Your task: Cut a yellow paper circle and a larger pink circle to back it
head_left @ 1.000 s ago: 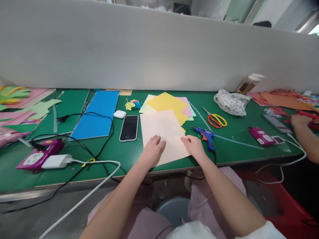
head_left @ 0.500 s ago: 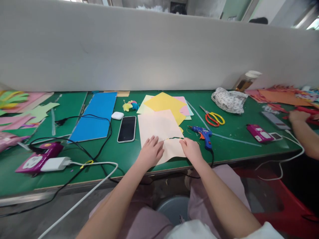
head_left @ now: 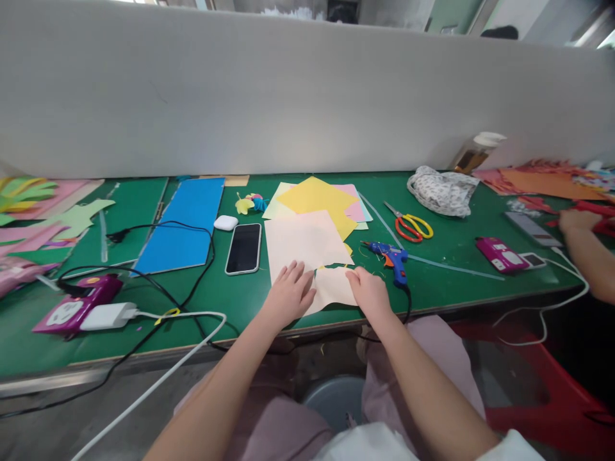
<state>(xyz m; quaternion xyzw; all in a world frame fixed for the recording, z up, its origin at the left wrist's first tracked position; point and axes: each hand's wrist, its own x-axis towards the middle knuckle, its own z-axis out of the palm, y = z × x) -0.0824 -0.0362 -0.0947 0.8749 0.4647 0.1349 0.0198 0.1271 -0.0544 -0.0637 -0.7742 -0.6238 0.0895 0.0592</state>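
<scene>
A pale pink sheet of paper (head_left: 307,234) lies in front of me on the green table, torn across its lower part. My left hand (head_left: 289,291) rests flat on the sheet's lower left, fingers stretched out beside the inner end of the tear. My right hand (head_left: 369,291) pinches the right end of the partly torn lower piece (head_left: 331,288), which bows up a little at the near edge. Yellow paper (head_left: 314,195) and other pastel sheets lie beneath and behind the pink one.
To the right lie a blue glue gun (head_left: 394,259), scissors (head_left: 410,225) and a clear glue stick (head_left: 456,267). A phone (head_left: 244,248), white earphone case (head_left: 225,222), blue board (head_left: 185,224) and cables are left. A co-worker's hand (head_left: 579,221) works at far right.
The tear in the pink paper has opened wider and reaches closer to my left fingers. My right hand has drawn slightly toward me; my left hand stays nearly still.
</scene>
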